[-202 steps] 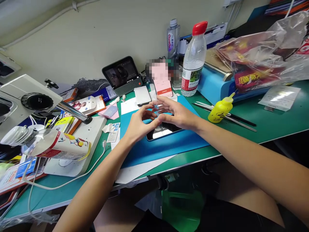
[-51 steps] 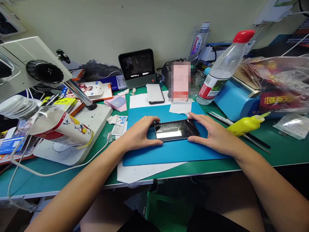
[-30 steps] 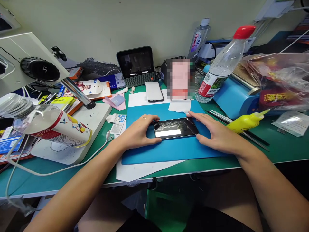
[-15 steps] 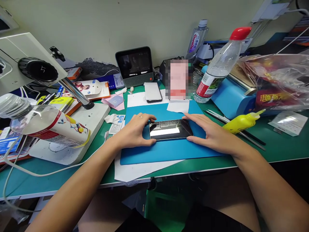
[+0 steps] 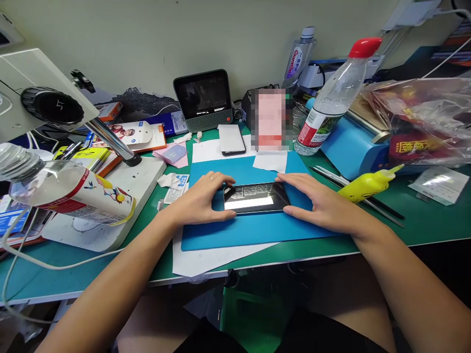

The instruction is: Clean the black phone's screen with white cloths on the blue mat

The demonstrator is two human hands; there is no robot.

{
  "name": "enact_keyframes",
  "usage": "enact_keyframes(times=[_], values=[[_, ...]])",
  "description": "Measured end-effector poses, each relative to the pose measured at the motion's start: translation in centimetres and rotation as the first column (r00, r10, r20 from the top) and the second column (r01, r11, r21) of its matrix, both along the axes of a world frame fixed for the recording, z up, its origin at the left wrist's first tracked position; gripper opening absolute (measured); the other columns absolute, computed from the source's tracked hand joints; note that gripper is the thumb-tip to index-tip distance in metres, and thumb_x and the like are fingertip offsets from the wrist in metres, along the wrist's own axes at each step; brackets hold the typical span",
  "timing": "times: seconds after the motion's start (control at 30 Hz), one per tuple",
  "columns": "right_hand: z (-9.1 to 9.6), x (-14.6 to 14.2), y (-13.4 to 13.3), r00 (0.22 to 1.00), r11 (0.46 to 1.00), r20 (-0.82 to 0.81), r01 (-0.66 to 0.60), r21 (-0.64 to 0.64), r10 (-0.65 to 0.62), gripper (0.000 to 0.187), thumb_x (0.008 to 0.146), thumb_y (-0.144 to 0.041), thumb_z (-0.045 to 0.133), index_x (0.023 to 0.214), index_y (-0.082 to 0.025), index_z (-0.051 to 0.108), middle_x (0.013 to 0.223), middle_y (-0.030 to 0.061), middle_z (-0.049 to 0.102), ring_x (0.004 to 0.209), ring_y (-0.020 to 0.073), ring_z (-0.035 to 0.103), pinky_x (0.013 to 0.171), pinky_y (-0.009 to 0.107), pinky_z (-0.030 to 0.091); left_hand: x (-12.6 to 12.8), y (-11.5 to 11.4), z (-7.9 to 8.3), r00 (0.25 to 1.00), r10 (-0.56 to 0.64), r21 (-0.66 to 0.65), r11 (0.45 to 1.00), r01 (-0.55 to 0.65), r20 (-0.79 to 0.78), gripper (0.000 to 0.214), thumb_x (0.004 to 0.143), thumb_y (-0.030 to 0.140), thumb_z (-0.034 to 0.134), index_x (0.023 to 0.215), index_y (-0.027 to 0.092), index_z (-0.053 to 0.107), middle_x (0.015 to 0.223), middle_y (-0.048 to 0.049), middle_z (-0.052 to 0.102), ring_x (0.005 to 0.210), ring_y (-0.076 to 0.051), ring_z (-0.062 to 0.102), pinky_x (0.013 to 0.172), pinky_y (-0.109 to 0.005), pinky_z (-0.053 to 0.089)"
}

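Note:
A smartphone (image 5: 256,198) lies flat, glossy black screen up, on a blue mat (image 5: 235,233). Light reflects in its glass. At its left end, my left hand (image 5: 206,198) has its fingers at the far edge and its thumb at the near edge. My right hand (image 5: 316,203) grips the right end in the same way, thumb near the front corner. Both hands rest low over the mat, with the phone between them. Behind the mat sits a second phone-like slab (image 5: 231,138), pale on top with a dark edge.
A white microscope-like stand (image 5: 121,196) and a tilted drink bottle (image 5: 73,193) crowd the left. On the right are a yellow squeeze bottle (image 5: 368,186), tweezers-like tools (image 5: 386,212), a red-capped bottle (image 5: 331,105) and a blue machine (image 5: 349,147). A smart display (image 5: 202,98) stands behind.
The view has shifted very slightly. Both hands keep the same hold at the ends of the smartphone, which has barely moved to the left.

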State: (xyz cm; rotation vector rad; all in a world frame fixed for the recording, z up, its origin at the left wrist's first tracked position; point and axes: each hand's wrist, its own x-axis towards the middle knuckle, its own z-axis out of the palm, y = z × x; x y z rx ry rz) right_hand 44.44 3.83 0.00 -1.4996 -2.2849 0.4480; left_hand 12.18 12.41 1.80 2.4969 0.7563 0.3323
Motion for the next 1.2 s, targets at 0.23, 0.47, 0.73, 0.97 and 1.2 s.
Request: enact_keyframes(times=[0.23,0.47,0.73,0.97,1.2], values=[[-0.17,0.13,0.11,1.000,1.000,-0.005,-0.001,0.004,0.001,0.069,0.091,-0.055,0.061,0.152,-0.027,0.045,0.151,0.0108,0.055,0.141,0.0345,0.047,0.115,0.055,0.042,0.06,0.03,-0.08,1.000,-0.009,0.027,1.000,0.009,0.012,0.058,0.085,0.050,0.073,0.132,0.023,0.051,0.130,-0.0093,0.060,0.120,-0.029,0.054,0.100,-0.044,0.048],[0.12,0.05,0.12,0.999,1.000,-0.031,-0.026,0.006,0.026,0.056,0.090,-0.052,0.063,0.139,-0.027,0.053,0.146,0.0111,0.058,0.139,0.0340,0.049,0.113,0.055,0.045,0.04,0.06,0.02,0.999,-0.034,0.031,0.999,0.034,0.010,0.055,0.085,0.050,0.073,0.130,0.026,0.054,0.129,-0.0075,0.059,0.121,-0.028,0.053,0.103,-0.043,0.046],[0.30,0.10,0.07,0.998,1.000,-0.059,-0.003,-0.029,0.001,0.036,0.089,-0.051,0.065,0.116,-0.028,0.060,0.146,0.0094,0.057,0.137,0.0338,0.051,0.106,0.054,0.050,0.00,0.13,0.03,0.999,-0.049,0.041,0.998,0.049,0.002,0.049,0.087,0.054,0.070,0.125,0.025,0.059,0.128,-0.0081,0.058,0.119,-0.028,0.053,0.104,-0.043,0.046],[0.21,0.19,0.14,0.997,0.999,-0.073,-0.005,-0.032,0.003,0.031,0.087,-0.052,0.067,0.107,-0.028,0.061,0.146,0.0092,0.058,0.137,0.0351,0.051,0.107,0.055,0.049,0.04,0.14,0.05,0.999,-0.047,0.053,0.998,0.046,0.012,0.053,0.086,0.055,0.071,0.127,0.024,0.057,0.129,-0.0085,0.059,0.120,-0.028,0.053,0.104,-0.043,0.045],[0.11,0.17,0.33,0.997,0.999,-0.070,-0.015,-0.035,0.013,0.032,0.087,-0.053,0.066,0.107,-0.028,0.062,0.146,0.0096,0.057,0.137,0.0357,0.050,0.107,0.055,0.048,-0.10,0.18,-0.01,0.999,-0.046,0.054,0.998,0.045,0.016,0.063,0.082,0.056,0.075,0.132,0.025,0.053,0.129,-0.0083,0.059,0.121,-0.029,0.053,0.103,-0.044,0.047]])
